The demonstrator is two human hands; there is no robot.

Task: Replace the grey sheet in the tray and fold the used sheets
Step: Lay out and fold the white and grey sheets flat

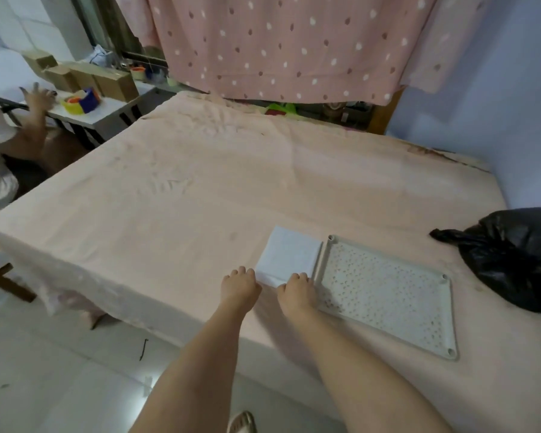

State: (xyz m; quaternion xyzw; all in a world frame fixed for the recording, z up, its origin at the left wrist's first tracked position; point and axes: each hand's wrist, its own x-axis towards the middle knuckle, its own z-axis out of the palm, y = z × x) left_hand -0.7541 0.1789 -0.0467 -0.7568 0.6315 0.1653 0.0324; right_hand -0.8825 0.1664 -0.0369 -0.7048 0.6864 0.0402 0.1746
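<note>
From the head camera, both hands reach to the near edge of a folded white sheet (286,257) on the pink bed (169,195). The left hand (239,284) and right hand (295,290) have their fingers curled down over that edge; whether they pinch it or only press on it cannot be told. The perforated tray (388,292) lies just right of the sheet, touching it. A black bag (512,260), cut off by the frame, sits at the far right. The bed's left and far parts lie open. Another person's hand (39,98) shows far left.

Left grip (240,284) and right grip (296,290) reach forward, fingers curled.
</note>
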